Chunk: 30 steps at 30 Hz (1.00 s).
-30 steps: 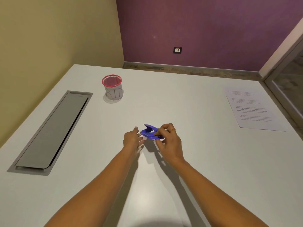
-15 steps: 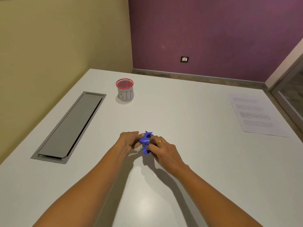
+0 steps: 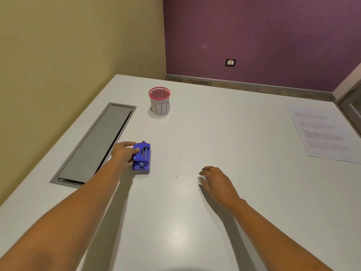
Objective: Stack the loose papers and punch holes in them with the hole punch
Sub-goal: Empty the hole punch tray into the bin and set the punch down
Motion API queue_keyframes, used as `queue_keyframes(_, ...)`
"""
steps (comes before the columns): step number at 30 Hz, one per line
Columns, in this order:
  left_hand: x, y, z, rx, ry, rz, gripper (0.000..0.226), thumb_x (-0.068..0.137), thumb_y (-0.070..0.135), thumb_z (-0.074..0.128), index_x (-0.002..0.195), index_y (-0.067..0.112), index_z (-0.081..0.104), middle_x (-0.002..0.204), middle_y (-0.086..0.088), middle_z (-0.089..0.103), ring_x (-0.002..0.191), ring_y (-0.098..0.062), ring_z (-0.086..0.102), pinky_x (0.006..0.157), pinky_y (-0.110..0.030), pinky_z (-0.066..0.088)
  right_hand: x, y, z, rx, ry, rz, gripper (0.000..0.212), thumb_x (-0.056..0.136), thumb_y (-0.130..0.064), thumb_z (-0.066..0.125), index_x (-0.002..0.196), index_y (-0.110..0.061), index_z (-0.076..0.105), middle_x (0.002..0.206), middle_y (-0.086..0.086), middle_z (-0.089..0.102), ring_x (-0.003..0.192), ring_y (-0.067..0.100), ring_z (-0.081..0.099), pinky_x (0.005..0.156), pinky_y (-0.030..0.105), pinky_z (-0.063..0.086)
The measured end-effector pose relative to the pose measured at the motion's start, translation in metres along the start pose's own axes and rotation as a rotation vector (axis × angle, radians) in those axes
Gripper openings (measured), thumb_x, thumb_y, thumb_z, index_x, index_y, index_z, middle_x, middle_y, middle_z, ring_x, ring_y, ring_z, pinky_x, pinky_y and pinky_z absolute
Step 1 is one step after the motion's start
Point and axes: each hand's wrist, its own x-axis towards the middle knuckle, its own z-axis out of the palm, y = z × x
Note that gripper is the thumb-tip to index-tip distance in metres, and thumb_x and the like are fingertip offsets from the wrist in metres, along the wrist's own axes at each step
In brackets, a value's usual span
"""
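Observation:
A blue hole punch [image 3: 142, 157] is turned so its underside with metal parts faces up, just above the white table [image 3: 195, 222] near the left. My left hand [image 3: 124, 152] grips its left side, thumb across the blue body. My right hand [image 3: 215, 179] hovers low over the table to the right of the punch, fingers relaxed and holding nothing, a ring on one finger. Printed papers [image 3: 324, 134] lie flat at the table's far right edge. Two tiny white paper dots [image 3: 176, 176] lie on the table between my hands.
A small pink-rimmed mesh cup labelled BIN [image 3: 159, 103] stands at the back left. A long grey cable hatch [image 3: 95, 142] is set into the table along its left side. Yellow and purple walls close the far corner.
My left hand has carried the hole punch leftward toward the hatch and turned it over. My right hand let go of it and moved to the right.

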Motion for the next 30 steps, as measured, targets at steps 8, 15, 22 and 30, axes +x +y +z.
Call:
queue_keyframes(8, 0.047, -0.001, -0.026, 0.119, 0.107, 0.015, 0.035, 0.084, -0.006, 0.059, 0.117, 0.003, 0.059, 0.121, -0.025, 0.059, 0.063, -0.02, 0.056, 0.055, -0.026, 0.051, 0.0, 0.009, 0.01, 0.061, -0.025, 0.09, 0.024, 0.094, -0.021, 0.047, 0.111, -0.013, 0.062, 0.121, -0.003, 0.058, 0.114, 0.015, 0.049, 0.087, 0.019, 0.038)
queue_keyframes(15, 0.063, -0.008, -0.029, 0.175, 0.109, 0.015, 0.033, 0.085, -0.005, 0.057, 0.117, 0.005, 0.059, 0.119, -0.024, 0.06, 0.061, -0.019, 0.053, 0.048, -0.025, 0.05, 0.006, 0.009, 0.016, 0.103, -0.043, 0.139, 0.024, 0.094, -0.021, 0.048, 0.112, -0.013, 0.062, 0.121, -0.004, 0.058, 0.113, 0.013, 0.049, 0.083, 0.014, 0.033)
queue_keyframes(22, 0.065, -0.011, -0.026, 0.455, 0.219, 0.169, 0.03, 0.086, -0.002, 0.057, 0.114, 0.006, 0.062, 0.116, -0.022, 0.062, 0.088, -0.032, 0.057, 0.079, -0.038, 0.048, 0.013, 0.003, 0.023, 0.121, -0.08, 0.144, 0.024, 0.093, -0.02, 0.05, 0.112, -0.012, 0.062, 0.121, -0.003, 0.058, 0.115, 0.013, 0.046, 0.083, 0.014, 0.03)
queue_keyframes(30, 0.013, -0.04, 0.02, 0.938, 0.223, 0.875, 0.025, 0.087, 0.007, 0.056, 0.11, 0.002, 0.063, 0.126, -0.017, 0.055, 0.117, -0.032, 0.05, 0.099, -0.034, 0.029, 0.031, -0.026, 0.034, 0.225, -0.16, 0.144, 0.026, 0.09, -0.018, 0.054, 0.113, -0.012, 0.063, 0.109, 0.002, 0.06, 0.104, 0.016, 0.053, 0.081, 0.015, 0.033)
